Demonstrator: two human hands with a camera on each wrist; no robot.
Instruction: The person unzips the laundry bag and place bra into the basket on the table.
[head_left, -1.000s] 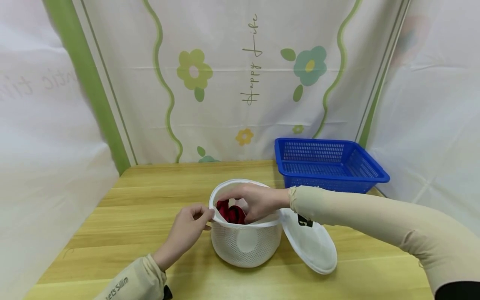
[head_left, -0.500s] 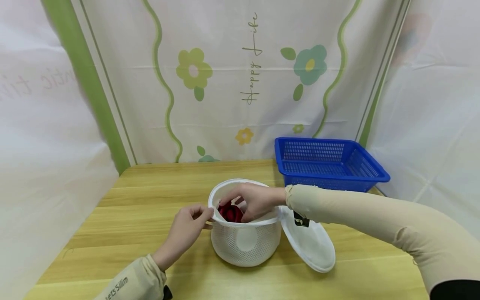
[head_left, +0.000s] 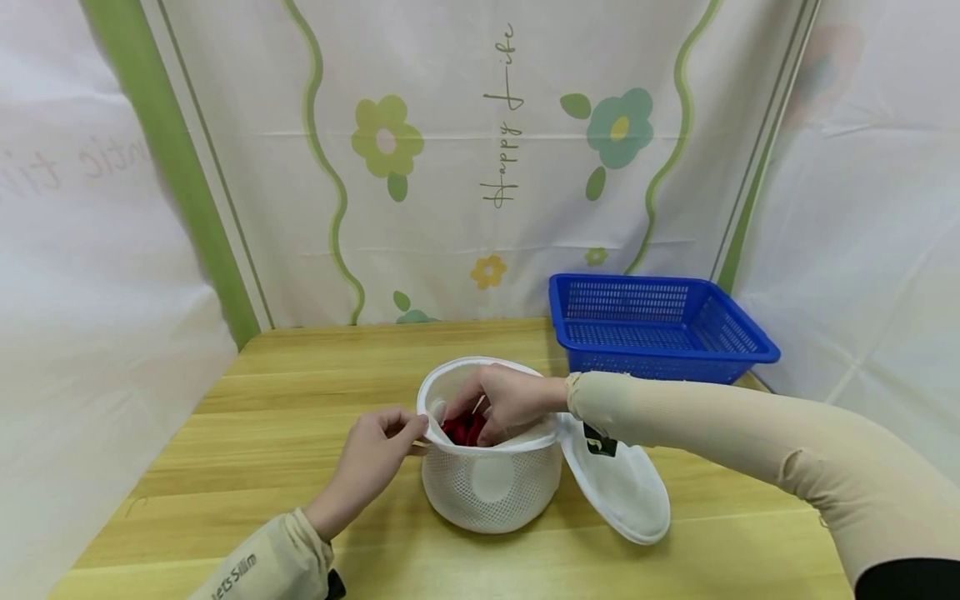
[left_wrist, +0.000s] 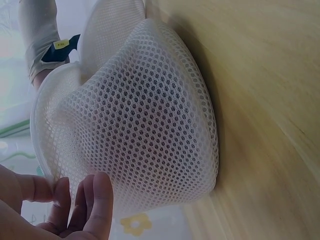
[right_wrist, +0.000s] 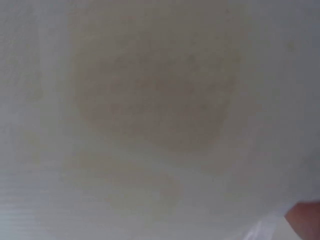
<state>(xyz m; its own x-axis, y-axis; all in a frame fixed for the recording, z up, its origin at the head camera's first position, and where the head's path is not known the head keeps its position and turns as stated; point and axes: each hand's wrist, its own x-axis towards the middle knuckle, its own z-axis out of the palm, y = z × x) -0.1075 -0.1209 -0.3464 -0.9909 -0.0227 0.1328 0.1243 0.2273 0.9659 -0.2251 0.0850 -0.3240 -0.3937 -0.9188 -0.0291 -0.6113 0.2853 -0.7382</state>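
Observation:
A round white mesh laundry bag stands upright on the wooden table, its lid hanging down at the right side. My left hand pinches the bag's rim at the left; in the left wrist view the thumb and index finger of the hand meet at that edge. My right hand reaches down through the opening and grips a dark red cloth inside, its fingertips partly hidden. Blurred white fabric fills the right wrist view, with a fingertip in the lower right corner.
A blue plastic basket stands at the back right, just behind my right forearm. Printed white curtains enclose the table at the back and both sides.
The red cloth has sunk lower and become more bunched inside the bag under my right hand. That hand has shifted slightly left. My left hand keeps its place on the rim.

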